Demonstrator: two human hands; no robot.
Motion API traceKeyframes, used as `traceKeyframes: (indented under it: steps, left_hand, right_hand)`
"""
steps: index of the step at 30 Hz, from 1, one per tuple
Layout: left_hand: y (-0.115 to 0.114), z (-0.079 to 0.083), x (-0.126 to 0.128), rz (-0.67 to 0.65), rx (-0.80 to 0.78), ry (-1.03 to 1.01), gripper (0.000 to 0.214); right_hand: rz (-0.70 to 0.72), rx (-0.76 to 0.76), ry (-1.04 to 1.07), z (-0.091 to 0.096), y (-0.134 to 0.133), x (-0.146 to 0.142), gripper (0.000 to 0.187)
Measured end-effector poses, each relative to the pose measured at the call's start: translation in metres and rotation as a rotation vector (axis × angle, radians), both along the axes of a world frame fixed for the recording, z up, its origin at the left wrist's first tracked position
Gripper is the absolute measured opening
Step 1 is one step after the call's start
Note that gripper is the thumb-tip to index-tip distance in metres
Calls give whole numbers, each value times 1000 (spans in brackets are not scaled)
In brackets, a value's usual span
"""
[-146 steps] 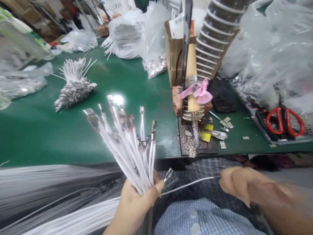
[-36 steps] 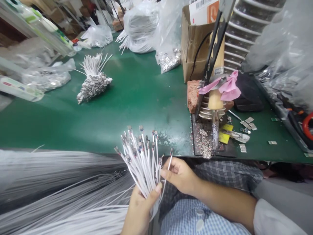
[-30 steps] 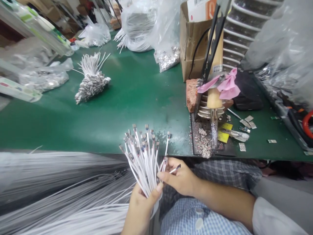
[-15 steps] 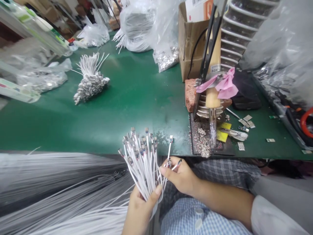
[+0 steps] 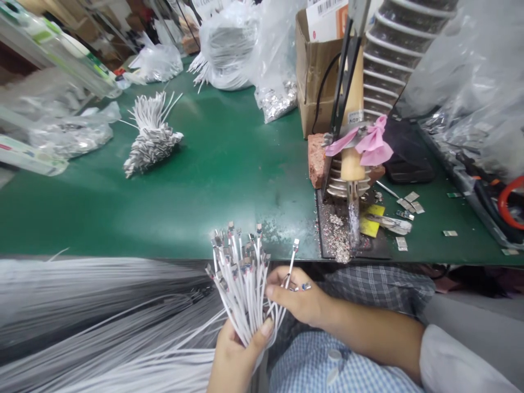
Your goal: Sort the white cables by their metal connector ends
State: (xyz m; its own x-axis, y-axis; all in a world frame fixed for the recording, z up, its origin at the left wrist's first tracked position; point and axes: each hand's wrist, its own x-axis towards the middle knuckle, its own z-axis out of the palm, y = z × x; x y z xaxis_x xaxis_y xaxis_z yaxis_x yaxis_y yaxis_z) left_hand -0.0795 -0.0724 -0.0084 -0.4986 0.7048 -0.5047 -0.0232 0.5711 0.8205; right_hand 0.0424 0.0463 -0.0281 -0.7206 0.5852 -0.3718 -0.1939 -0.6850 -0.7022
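Note:
My left hand (image 5: 241, 349) is closed around a bundle of white cables (image 5: 241, 289), thumb across the front. Small metal connectors (image 5: 258, 227) tip the cables, fanned upward near the bench's front edge. At the bundle's right side, my right hand (image 5: 301, 297) pinches a few cables split off from the rest. One of these cables (image 5: 292, 262) stands up with its connector above my fingers, and other connectors poke out past the hand. My right fingertips are partly hidden behind the cables.
On the green bench (image 5: 221, 164) lies another cable bundle (image 5: 151, 134). A soldering iron (image 5: 352, 180) points down over a dark plate (image 5: 327, 240) strewn with solder bits, beside a brick (image 5: 316, 161) and cardboard box (image 5: 311, 71). Many long cables (image 5: 102, 316) stretch out at lower left.
The bundle and both hands have shifted slightly right and down in view. My right hand's separated cables lean a little further right. The bench items look the same.

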Motion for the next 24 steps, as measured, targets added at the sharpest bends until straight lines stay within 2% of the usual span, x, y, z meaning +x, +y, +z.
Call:
traceKeyframes:
  steps: [6, 15, 19, 24]
  left_hand:
    - [-4, -5, -4, 121, 10, -49, 41]
    - [12, -4, 1, 392, 137, -77, 47]
    - [11, -7, -2, 420, 146, -70, 49]
    - [4, -13, -9, 377, 136, -75, 51]
  right_hand:
    - [-6, 64, -33, -2, -4, -1, 39]
    - [-3, 161, -108, -15, -8, -2, 40]
    - [8, 178, -119, -18, -10, -2, 41]
    - [15, 177, -123, -18, -10, -2, 42]
